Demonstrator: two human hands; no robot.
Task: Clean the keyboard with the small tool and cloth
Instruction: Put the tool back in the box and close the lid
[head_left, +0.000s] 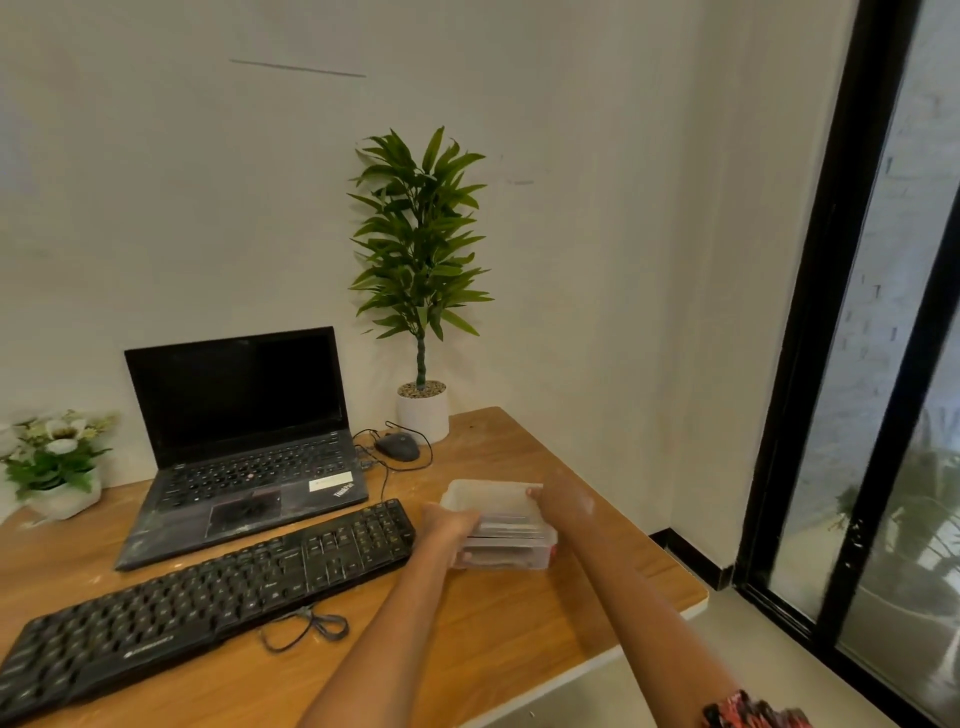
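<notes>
We have both hands on a clear plastic box (498, 525) on the table (519, 623), just right of the black keyboard (208, 608): left hand (449, 522) gripping its near side, right hand (558, 496) closed on the lid edge. Contents unclear.

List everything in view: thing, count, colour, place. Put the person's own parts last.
keyboard: one, black, front left of desk, its cable looped in front.
laptop: one, black, open, screen dark, behind the keyboard.
mouse: one, dark, wired, right of the laptop.
tall plant: one, green in white pot, back corner of desk.
flower pot: one, white flowers, far left.
plastic box: one, clear, right of the keyboard, contents unclear.
desk: one, wooden.
window frame: black, right.
left hand: on the box's left side.
right hand: on the box's right side, patterned sleeve.
</notes>
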